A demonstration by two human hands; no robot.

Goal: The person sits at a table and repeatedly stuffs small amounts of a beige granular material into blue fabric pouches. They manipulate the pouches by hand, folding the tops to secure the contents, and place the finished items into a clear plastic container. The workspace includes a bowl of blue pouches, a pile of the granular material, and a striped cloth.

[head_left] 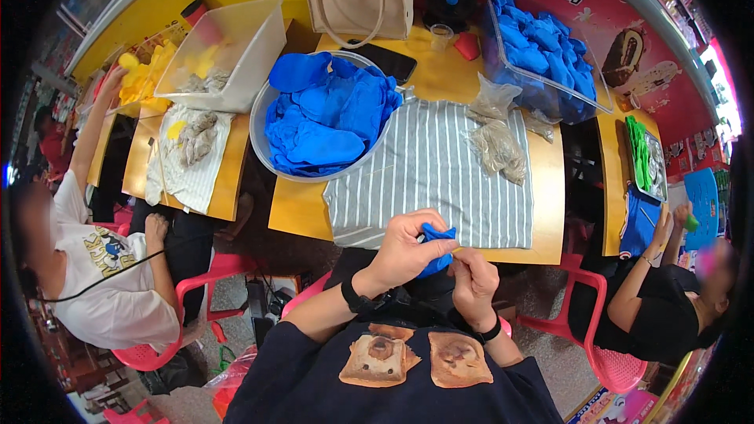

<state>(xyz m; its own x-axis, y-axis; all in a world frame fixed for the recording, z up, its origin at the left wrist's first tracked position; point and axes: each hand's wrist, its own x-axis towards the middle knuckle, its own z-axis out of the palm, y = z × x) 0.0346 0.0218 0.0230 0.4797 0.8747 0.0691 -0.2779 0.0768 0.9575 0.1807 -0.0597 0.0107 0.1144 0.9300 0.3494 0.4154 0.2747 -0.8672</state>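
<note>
Fingers of the left hand (404,251) pinch a small blue piece (434,269) between thumb and forefinger, while those of the right hand (475,290) are curled, their tips drawn close together at its right edge; whether they grip it too, I cannot tell. As seen from the head, the piece sits between the two hands, by the near edge of the table (302,212), with the left thumb crossing it. Its long axis seems to run roughly toward and away from the body, its far end leaning slightly right. Left is the nearer hand, being on it; the right tips lie to its right, touching or just beside it. By count, two hands share one piece. Beyond them lies one striped cloth (424,165), partly under one round tub (320,179) heaped with blue pieces too jumbled to number. One clear bin (550,98) at the far right holds another such heap. At least two clear bags (500,153) rest on or beside the cloth's right part. Farther back are one tote (357,8), one phone (390,63) and one fan (450,4).
</note>
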